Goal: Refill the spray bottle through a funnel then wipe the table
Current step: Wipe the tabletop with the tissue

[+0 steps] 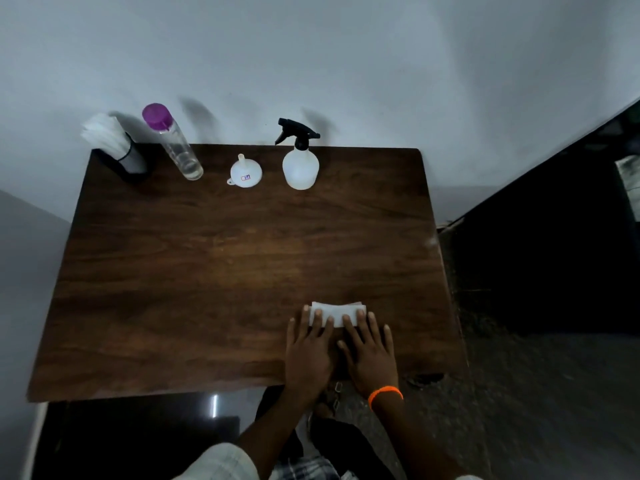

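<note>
A folded white tissue (338, 310) lies flat on the dark wooden table (207, 271) near its front right. My left hand (309, 348) and my right hand (370, 351) lie side by side on it, fingers straight, pressing it down. At the back of the table stands the white spray bottle (300, 168) with its black trigger head on. A small white funnel (245, 172) rests mouth down to the left of it. Further left stands a clear bottle (175, 143) with a purple cap.
A dark holder with white tissues (116, 147) stands at the table's back left corner. A grey wall rises right behind the table. Dark floor and a dark surface lie to the right of the table's edge.
</note>
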Action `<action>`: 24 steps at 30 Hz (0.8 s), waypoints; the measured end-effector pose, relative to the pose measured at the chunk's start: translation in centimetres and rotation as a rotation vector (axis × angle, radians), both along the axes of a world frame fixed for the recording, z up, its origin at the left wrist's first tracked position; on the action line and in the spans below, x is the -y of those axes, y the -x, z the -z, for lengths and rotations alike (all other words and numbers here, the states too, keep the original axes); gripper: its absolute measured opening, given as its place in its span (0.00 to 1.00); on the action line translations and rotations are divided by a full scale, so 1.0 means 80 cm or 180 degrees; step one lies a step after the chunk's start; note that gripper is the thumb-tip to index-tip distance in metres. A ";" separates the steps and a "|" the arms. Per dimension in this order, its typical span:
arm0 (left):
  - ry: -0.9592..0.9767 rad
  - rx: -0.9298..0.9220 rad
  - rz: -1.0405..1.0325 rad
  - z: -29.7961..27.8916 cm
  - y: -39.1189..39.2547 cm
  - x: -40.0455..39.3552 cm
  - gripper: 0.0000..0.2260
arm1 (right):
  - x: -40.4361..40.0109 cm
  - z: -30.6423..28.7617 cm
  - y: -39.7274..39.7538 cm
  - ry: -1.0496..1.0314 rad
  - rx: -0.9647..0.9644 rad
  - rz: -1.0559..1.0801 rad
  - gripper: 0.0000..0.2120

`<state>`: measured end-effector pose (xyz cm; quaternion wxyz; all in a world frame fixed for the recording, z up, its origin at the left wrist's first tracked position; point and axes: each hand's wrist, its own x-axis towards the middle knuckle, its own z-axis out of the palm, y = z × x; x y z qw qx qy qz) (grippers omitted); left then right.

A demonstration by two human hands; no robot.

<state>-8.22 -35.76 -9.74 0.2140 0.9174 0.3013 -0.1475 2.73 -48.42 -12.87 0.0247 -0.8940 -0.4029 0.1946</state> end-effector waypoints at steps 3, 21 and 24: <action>0.0048 -0.0057 0.0091 0.006 0.011 0.038 0.32 | 0.039 -0.001 0.007 0.0043 -0.0019 -0.0017 0.28; -0.0140 0.0191 0.0013 0.000 -0.108 -0.030 0.29 | -0.042 -0.022 -0.102 0.0267 -0.0167 0.0323 0.34; -0.0239 0.0258 -0.0061 0.001 -0.134 -0.076 0.30 | -0.091 -0.026 -0.132 0.0347 -0.0202 0.0234 0.31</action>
